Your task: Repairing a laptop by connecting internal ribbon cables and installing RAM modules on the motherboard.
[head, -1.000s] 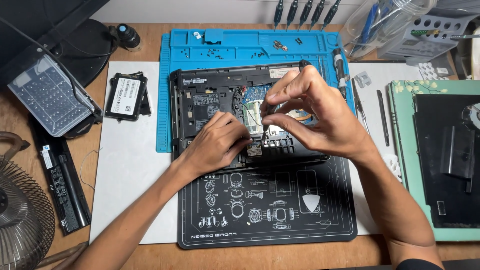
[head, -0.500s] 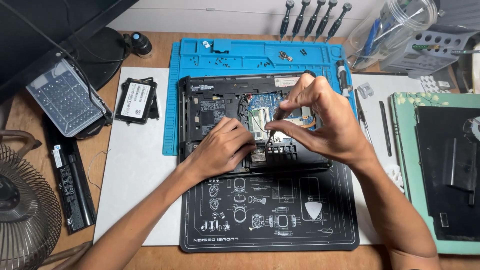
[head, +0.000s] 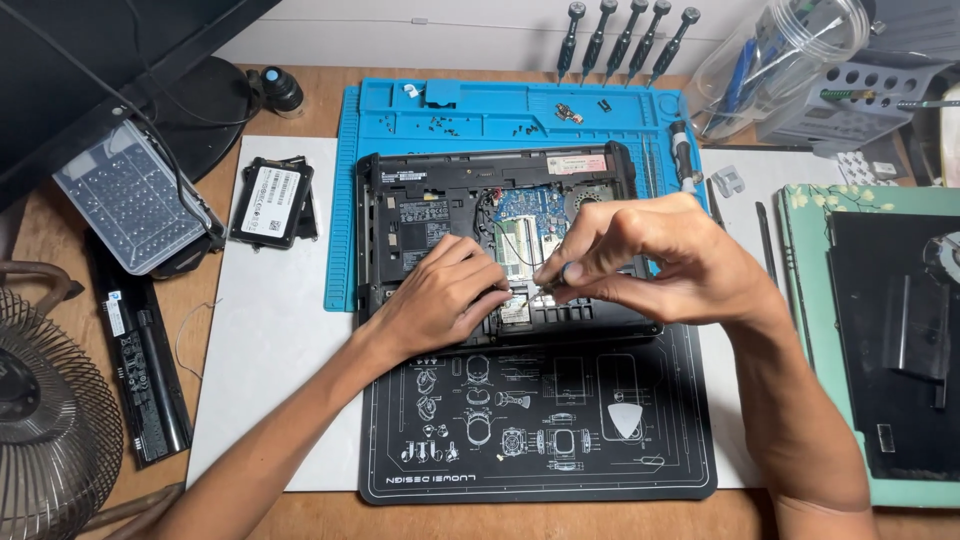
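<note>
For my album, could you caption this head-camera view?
Left hand steadies an opened laptop while right hand works inside it.

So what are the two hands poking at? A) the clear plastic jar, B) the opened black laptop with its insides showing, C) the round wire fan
B: the left hand and right hand meet over the opened black laptop on the blue mat.

An opened laptop base [head: 440, 215] lies on a work mat [head: 350, 200], with a second mat [head: 540, 430] near of it. Left lie a drive [head: 270, 200] and, farther left, a battery [head: 140, 370]. Screwdrivers [head: 625, 40] stand at the far edge; a tray [head: 800, 250] sits right.
</note>
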